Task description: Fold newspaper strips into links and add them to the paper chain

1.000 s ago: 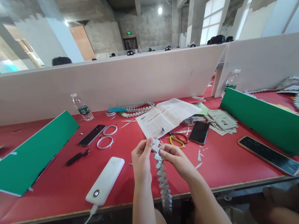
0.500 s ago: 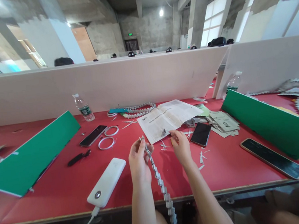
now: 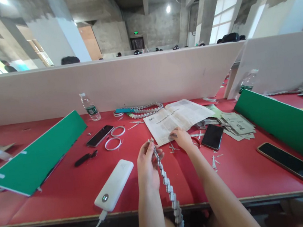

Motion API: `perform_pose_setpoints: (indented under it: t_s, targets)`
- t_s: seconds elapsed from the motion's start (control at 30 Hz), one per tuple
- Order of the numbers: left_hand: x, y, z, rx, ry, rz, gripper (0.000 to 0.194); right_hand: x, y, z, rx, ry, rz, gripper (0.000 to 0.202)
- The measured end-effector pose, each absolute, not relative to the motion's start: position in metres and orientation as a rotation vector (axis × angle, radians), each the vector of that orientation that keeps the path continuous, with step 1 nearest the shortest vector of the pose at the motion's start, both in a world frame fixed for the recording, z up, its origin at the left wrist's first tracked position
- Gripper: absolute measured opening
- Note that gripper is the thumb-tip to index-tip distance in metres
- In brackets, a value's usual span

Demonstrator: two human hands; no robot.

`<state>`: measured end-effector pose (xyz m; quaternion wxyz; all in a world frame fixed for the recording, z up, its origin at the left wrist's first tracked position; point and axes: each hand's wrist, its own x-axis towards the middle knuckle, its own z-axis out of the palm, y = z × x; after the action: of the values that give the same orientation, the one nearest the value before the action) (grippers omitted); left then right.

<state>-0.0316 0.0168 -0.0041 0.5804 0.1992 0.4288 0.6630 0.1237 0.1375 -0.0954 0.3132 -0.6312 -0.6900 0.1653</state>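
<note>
A long folded paper chain [image 3: 168, 186] hangs from my left hand [image 3: 146, 163], whose fingers pinch its upper end and let the rest drop past the table edge. My right hand [image 3: 181, 138] rests at the lower edge of an open newspaper [image 3: 166, 120], with its fingers closed on a small folded paper piece [image 3: 173, 135]. Red-handled scissors [image 3: 197, 141] lie partly hidden behind my right wrist. Paper scraps [image 3: 214, 162] are scattered on the red table.
Left of my hands are a white power bank [image 3: 115, 184], a phone [image 3: 100, 135], tape rolls [image 3: 113, 144] and a bottle [image 3: 91, 108]. On the right lie a black phone [image 3: 212, 137], cut papers [image 3: 237, 124] and a larger phone [image 3: 295, 165]. Green boards [image 3: 40, 157] flank the workspace.
My right hand has moved forward onto the newspaper and taken hold of the small folded piece. My left hand still holds the chain. The view has shifted slightly.
</note>
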Motion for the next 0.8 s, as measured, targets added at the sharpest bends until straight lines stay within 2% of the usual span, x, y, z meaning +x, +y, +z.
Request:
perform_pose_setpoints:
  t_s: [0.3, 0.47, 0.6, 0.8]
  targets:
    - [-0.030, 0.018, -0.007, 0.490, 0.933, 1.532, 0.030, 0.119, 0.119, -0.090, -1.366, -1.602, 0.482, 0.011]
    - [-0.021, 0.019, -0.008, 0.444, 0.846, 1.519, 0.027, 0.103, 0.078, -0.064, -1.133, -1.478, 0.480, 0.013]
    - [-0.014, 0.020, -0.011, 0.572, 0.898, 1.478, 0.033, 0.094, 0.041, -0.039, -0.962, -1.416, 0.504, 0.009]
    - [-0.008, 0.018, -0.017, 0.764, 0.901, 1.439, 0.028, 0.092, 0.011, -0.021, -0.969, -1.446, 0.469, 0.017]
